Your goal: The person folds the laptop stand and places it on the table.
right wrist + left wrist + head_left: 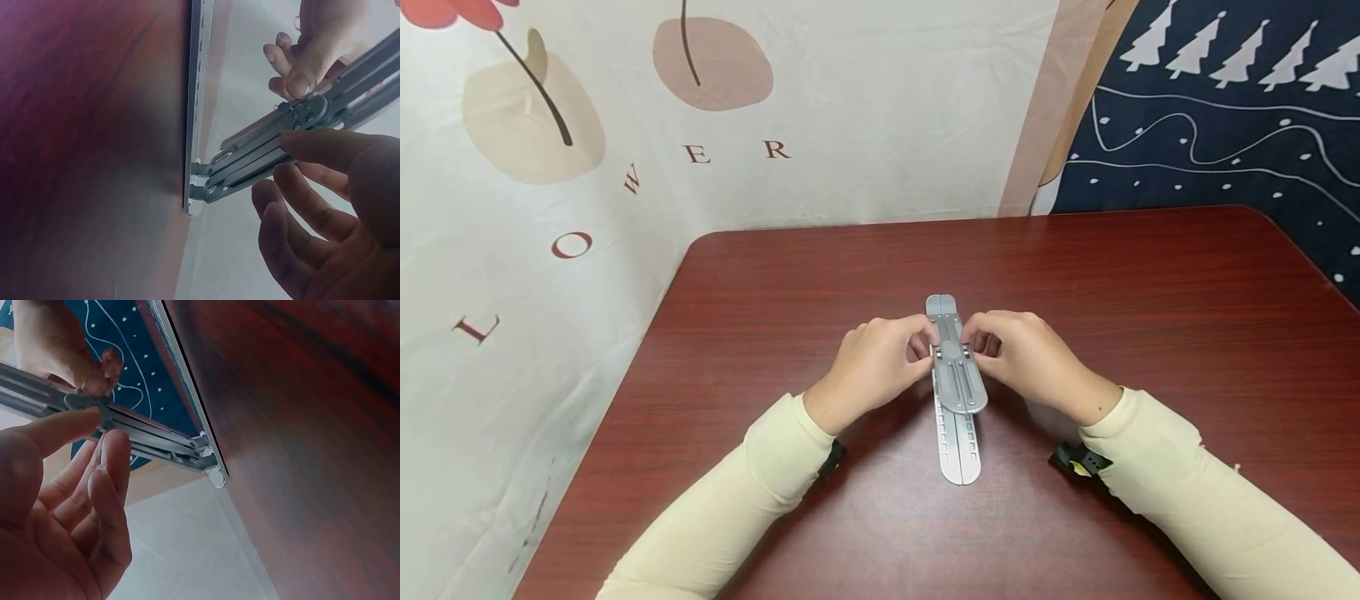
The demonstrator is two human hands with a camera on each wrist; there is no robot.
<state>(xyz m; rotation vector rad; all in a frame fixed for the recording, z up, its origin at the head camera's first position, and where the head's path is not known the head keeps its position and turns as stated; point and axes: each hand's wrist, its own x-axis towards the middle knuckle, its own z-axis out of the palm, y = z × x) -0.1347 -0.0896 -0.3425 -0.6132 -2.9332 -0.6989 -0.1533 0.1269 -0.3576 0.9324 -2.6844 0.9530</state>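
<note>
A silver folding metal stand (961, 385), which looks like a folded laptop stand, is at mid table. Its long slotted base (958, 457) lies flat on the tabletop. The upper arm, with a round pivot plate (309, 112) midway along it, tilts up from hinges at the base's far end. My left hand (874, 367) pinches the arm's left edge near the pivot, thumb and index finger against the metal. Opposite it, my right hand (1036, 362) pinches the right edge the same way. Remaining fingers of both hands curl loosely beneath, as the wrist views show.
The dark red wooden table (820, 275) has rounded far corners. Behind it hangs a white cloth (880, 108) with letters and flower prints. A navy cloth (1210, 133) with white trees hangs at the back right.
</note>
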